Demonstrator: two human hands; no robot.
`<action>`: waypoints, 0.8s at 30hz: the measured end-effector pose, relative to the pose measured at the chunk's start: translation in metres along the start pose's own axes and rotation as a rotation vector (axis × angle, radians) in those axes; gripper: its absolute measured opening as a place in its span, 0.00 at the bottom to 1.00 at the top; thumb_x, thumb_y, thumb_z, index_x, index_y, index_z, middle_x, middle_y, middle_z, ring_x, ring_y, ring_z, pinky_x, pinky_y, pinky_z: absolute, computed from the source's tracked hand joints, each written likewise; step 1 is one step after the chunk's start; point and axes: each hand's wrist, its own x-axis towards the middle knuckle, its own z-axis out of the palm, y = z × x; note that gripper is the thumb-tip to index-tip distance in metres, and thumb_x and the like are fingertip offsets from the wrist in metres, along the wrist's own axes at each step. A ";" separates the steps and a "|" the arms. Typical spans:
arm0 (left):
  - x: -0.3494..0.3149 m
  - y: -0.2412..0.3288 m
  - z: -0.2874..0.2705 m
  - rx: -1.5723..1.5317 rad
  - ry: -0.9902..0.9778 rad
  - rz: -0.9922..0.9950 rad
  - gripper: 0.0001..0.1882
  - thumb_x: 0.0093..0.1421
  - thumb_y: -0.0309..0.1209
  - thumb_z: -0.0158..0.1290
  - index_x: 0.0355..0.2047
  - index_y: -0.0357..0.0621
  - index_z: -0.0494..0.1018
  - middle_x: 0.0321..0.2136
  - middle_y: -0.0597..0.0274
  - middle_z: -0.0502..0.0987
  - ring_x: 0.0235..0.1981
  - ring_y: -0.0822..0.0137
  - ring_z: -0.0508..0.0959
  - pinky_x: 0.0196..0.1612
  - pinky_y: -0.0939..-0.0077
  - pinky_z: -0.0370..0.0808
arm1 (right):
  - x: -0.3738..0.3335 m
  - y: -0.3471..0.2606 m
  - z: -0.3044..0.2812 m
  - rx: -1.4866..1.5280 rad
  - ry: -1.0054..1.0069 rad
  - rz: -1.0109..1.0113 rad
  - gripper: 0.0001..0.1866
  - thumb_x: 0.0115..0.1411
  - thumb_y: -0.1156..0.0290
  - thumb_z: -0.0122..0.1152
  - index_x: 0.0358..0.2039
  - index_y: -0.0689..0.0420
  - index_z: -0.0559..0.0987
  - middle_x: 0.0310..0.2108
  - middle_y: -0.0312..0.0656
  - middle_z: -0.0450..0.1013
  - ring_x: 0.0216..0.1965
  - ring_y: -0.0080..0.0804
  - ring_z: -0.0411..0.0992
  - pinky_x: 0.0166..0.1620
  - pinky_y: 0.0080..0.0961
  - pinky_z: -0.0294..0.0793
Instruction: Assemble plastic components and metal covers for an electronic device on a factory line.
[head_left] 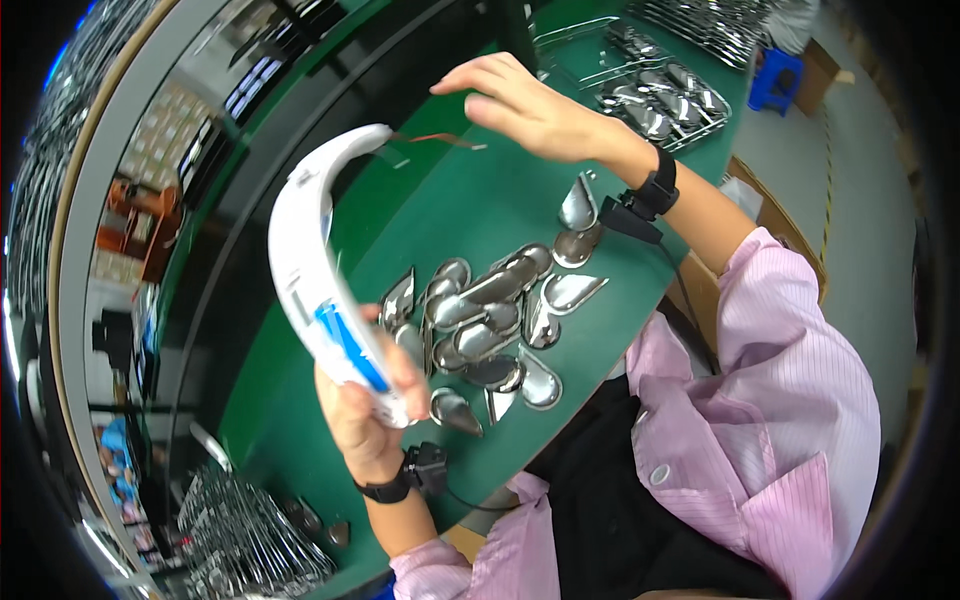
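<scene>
My left hand grips the lower end of a white curved band-shaped device with a blue strip on its side, held up over the green table. From the device's upper end runs a thin orange-brown wire or ribbon. My right hand is raised off the table beyond that end, fingers stretched out and apart, with nothing visible in it. Below the hands, several shiny teardrop-shaped metal pieces lie in a loose pile on the green table.
A wire basket with more shiny pieces stands at the far right of the table. Stacked metal racks sit at the lower left. A blue stool and cardboard boxes are on the floor at right. Black cables trail from both wrist straps.
</scene>
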 end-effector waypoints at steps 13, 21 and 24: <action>0.025 -0.014 0.011 0.165 0.307 -0.045 0.32 0.70 0.56 0.42 0.63 0.47 0.63 0.33 0.58 0.76 0.25 0.65 0.73 0.29 0.72 0.71 | -0.114 -0.027 -0.027 -0.559 -0.413 0.708 0.36 0.49 0.41 0.69 0.31 0.69 0.78 0.21 0.54 0.78 0.26 0.55 0.79 0.30 0.43 0.79; 0.026 -0.009 0.000 0.072 0.284 -0.075 0.35 0.69 0.63 0.38 0.61 0.48 0.64 0.31 0.55 0.76 0.26 0.60 0.75 0.32 0.67 0.75 | -0.111 0.004 -0.016 -0.086 -0.294 0.817 0.21 0.59 0.58 0.64 0.37 0.67 0.72 0.29 0.56 0.78 0.34 0.48 0.81 0.33 0.38 0.80; 0.027 -0.008 0.005 0.057 0.311 -0.083 0.35 0.69 0.64 0.38 0.58 0.47 0.64 0.32 0.54 0.76 0.25 0.61 0.74 0.30 0.68 0.74 | -0.098 0.001 -0.015 0.386 -0.059 0.817 0.15 0.69 0.64 0.52 0.42 0.63 0.62 0.35 0.52 0.79 0.34 0.39 0.81 0.31 0.32 0.79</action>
